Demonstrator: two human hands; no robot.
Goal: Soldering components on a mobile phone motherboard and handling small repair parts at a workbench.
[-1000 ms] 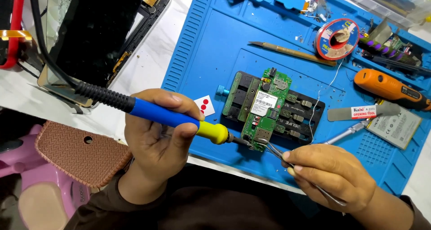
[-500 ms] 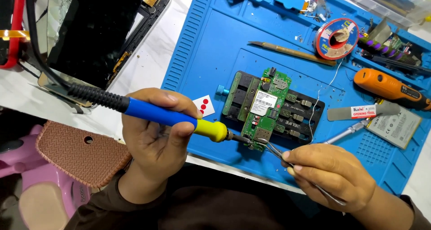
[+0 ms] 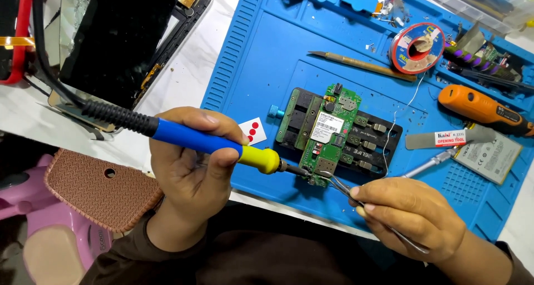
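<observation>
**Soldering iron and tweezers meet at lower end of circuit board**

Head view: left hand (image 3: 192,176), centre-left of frame, fingers wrapped tight round the blue-and-yellow soldering iron (image 3: 214,145). Its black cord runs off to the upper left. Iron tip touches the lower end of the green circuit board (image 3: 328,135), just right of frame centre. Right hand (image 3: 414,215), lower right, pinches thin metal tweezers (image 3: 339,186); tweezer points sit at the same lower end of the board, beside the iron tip; cannot tell if they grip anything. Board is clamped in a black holder (image 3: 367,143) lying on the blue work mat (image 3: 267,57).

Upper right of the mat: solder spool (image 3: 417,47), with a thin wire trailing down toward the holder. Orange tool (image 3: 478,108) at right edge, flat metal opening tool (image 3: 445,139) below it, flat battery (image 3: 489,160) lower still. Wooden-handled pick (image 3: 361,65) above the holder. Dark cracked screen panel (image 3: 117,35) upper left, off the mat. Brown perforated pad (image 3: 103,187) lower left.
</observation>
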